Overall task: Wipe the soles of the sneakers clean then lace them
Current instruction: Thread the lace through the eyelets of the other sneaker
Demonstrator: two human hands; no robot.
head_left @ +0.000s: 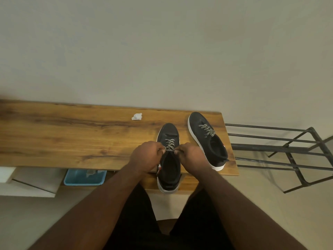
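Note:
Two black sneakers with white soles stand upright on the wooden table (pixel 72 134). The near sneaker (pixel 169 166) sits at the table's front edge, toe pointing away from me, with a black-and-white lace (pixel 169 144) crossed over its tongue. My left hand (pixel 146 156) and my right hand (pixel 191 156) are on either side of its opening, each pinching an end of that lace at the top eyelets. The far sneaker (pixel 209 141) stands to the right, laced, and neither hand touches it. A crumpled white tissue (pixel 137 116) lies further back on the table.
A black metal rack (pixel 281 152) stands just right of the table's end. Under the table's front edge are a blue tray (pixel 84 177) and a white box (pixel 27 181). A plain wall runs behind the table.

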